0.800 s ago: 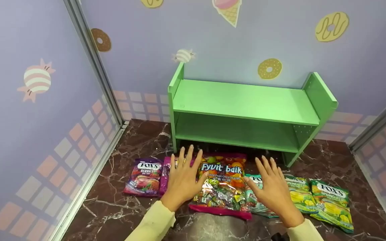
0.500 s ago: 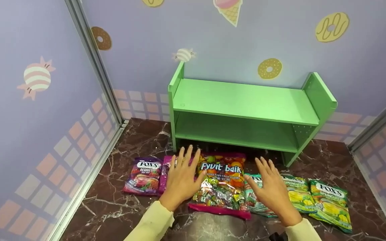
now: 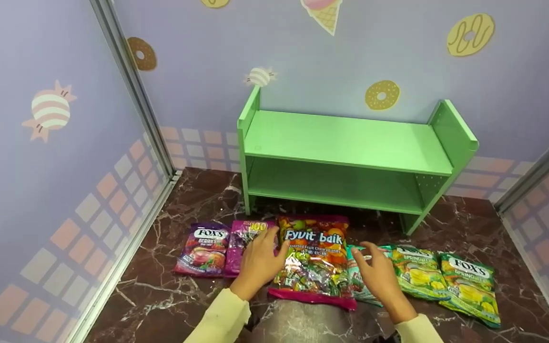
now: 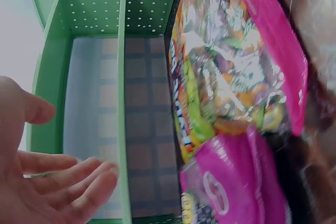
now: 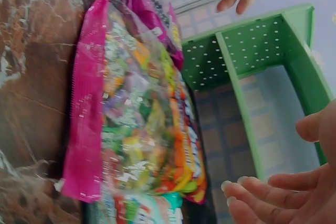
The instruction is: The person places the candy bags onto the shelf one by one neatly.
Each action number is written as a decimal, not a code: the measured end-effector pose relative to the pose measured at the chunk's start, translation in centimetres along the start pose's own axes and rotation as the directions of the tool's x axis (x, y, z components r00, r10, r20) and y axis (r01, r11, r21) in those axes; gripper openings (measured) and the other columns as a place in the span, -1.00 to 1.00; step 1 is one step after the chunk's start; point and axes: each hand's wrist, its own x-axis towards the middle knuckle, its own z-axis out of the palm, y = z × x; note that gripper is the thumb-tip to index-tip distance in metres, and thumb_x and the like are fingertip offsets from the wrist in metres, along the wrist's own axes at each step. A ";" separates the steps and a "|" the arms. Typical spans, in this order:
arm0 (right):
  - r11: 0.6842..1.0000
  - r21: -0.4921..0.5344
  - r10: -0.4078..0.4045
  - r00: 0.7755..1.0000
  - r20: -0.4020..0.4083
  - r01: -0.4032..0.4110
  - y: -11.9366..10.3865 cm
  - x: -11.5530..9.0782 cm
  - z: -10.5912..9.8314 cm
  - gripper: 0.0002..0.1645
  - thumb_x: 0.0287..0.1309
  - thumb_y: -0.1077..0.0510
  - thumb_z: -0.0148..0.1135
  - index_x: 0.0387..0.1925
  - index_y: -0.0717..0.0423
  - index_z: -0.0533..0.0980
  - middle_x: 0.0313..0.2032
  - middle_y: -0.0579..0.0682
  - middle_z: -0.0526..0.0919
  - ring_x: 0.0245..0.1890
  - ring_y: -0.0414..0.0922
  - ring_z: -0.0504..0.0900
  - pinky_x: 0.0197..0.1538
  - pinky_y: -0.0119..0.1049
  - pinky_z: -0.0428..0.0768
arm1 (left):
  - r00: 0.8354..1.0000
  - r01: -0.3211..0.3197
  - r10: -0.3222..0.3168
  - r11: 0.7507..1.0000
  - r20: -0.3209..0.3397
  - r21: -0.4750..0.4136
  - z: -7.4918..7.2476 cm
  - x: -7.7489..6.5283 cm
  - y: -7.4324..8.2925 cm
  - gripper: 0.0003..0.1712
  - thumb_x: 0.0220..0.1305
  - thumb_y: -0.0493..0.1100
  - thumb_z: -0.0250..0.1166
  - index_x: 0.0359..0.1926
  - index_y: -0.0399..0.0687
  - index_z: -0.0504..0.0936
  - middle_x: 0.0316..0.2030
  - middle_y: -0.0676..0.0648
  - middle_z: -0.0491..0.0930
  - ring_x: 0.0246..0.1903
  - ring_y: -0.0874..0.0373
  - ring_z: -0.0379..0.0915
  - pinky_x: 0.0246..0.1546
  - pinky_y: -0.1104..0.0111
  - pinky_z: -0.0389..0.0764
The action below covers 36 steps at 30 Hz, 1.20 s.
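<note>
My left hand is above the pink candy bag and the left edge of the large "Fyvit baik" candy bag. Over the teal candy bag, partly hidden, is my right hand. Its fingers are loosely bent and hold nothing. The left wrist view has the left hand apart from the bags, fingers relaxed. In the right wrist view the right hand also stays clear of the large bag, thumb and fingers spread apart.
A green two-level shelf stands behind the bags against the patterned wall. At the left lies a purple "Fox's" Berries bag. Two yellow-green "Fox's" bags, one and another, lie at the right on the dark marbled surface.
Both hands have drawn slightly back and down from the shelf side. Their fingers went from spread and straight to more bent. The bags stay where they were.
</note>
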 end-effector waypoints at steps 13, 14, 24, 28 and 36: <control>0.994 -0.046 0.099 0.991 0.086 -0.095 1.8 -0.2 3.0 -0.28 0.33 -0.20 0.07 0.21 0.31 0.38 0.02 0.24 0.62 -0.08 0.11 0.64 -0.07 0.06 0.61 | 0.996 0.050 -0.052 0.998 0.067 0.025 3.7 -1.3 -0.6 -0.49 0.22 0.04 0.27 0.00 -0.31 0.62 -0.19 -0.25 0.69 -0.27 -0.20 0.64 -0.25 0.01 0.66; 0.994 -0.045 0.103 0.991 0.088 -0.099 1.8 -0.1 3.1 -0.31 0.33 -0.18 0.08 0.19 0.31 0.40 0.03 0.26 0.62 -0.07 0.13 0.64 -0.04 0.08 0.60 | 0.996 0.056 -0.058 0.998 0.069 0.032 3.9 -1.4 -0.7 -0.49 0.21 0.04 0.28 -0.01 -0.30 0.62 -0.21 -0.25 0.69 -0.28 -0.20 0.64 -0.26 0.01 0.66; 0.990 -0.049 0.139 0.986 0.091 -0.135 2.8 0.3 4.3 -0.37 0.32 -0.14 0.10 0.15 0.30 0.44 -0.01 0.25 0.64 -0.07 0.13 0.65 -0.02 0.09 0.60 | 0.992 0.095 -0.102 0.991 0.075 0.095 5.1 -1.7 -0.8 -0.58 0.17 0.09 0.30 -0.25 -0.23 0.63 -0.47 -0.19 0.66 -0.49 -0.15 0.57 -0.51 0.09 0.56; 0.990 -0.053 0.139 0.985 0.102 -0.134 2.8 0.3 4.5 -0.36 0.33 -0.12 0.09 0.18 0.32 0.41 -0.01 0.25 0.66 -0.07 0.12 0.66 0.08 0.17 0.52 | 0.987 0.094 -0.112 0.983 0.111 0.160 5.3 -1.5 -0.5 -0.54 0.19 0.13 0.28 -0.27 -0.23 0.62 -0.55 -0.18 0.61 -0.58 -0.12 0.50 -0.61 0.14 0.48; 0.984 -0.002 0.174 0.976 0.133 -0.176 3.0 0.5 4.9 -0.30 0.33 -0.13 0.09 0.20 0.39 0.37 0.02 0.35 0.62 -0.10 0.13 0.68 -0.01 0.05 0.63 | 0.986 0.064 -0.089 0.982 0.140 0.179 5.7 -1.3 -0.7 -0.52 0.19 0.14 0.28 -0.69 -0.03 0.41 -0.68 -0.09 0.49 -0.69 -0.01 0.38 -0.70 0.23 0.35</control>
